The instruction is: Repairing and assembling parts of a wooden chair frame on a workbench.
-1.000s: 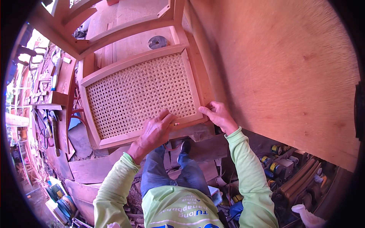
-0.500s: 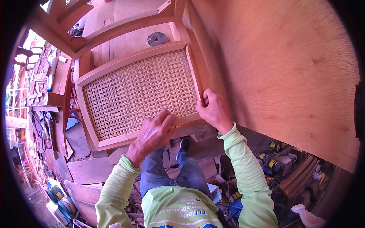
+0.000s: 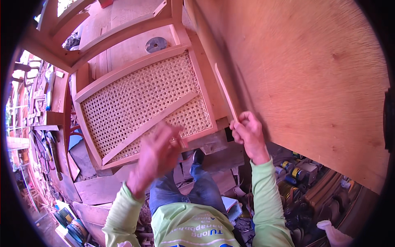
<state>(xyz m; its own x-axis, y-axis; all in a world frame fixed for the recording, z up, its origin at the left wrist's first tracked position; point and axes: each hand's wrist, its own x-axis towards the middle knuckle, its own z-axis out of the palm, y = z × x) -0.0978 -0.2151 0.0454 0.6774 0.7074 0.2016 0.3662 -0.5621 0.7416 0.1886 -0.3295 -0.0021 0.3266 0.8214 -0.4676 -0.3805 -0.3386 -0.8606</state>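
Note:
A wooden seat frame (image 3: 135, 68) stands in front of me with a woven cane panel (image 3: 135, 101) set inside it. Across the panel lies a loose flat wood strip (image 3: 150, 124), slanting from the lower left corner up to the right. My left hand (image 3: 158, 150) is over the strip's near side, smeared by motion, so its fingers and anything in them are unclear. Right of the frame, my right hand (image 3: 250, 133) is closed around the lower end of a thin, slightly curved wood strip (image 3: 225, 90), which points up and away from the panel.
A tall plywood sheet (image 3: 304, 74) rises at the right. A dark abrasive disc (image 3: 156, 45) lies on the boards beyond the panel. Hand tools hang at the left near a bench edge (image 3: 51, 118). Several power tools (image 3: 298, 175) and timber pieces lie low at the right.
My right hand has moved right and down, carrying the thin strip off the frame's right side. Another strip now lies slanted over the cane. My left hand has shifted slightly left and down.

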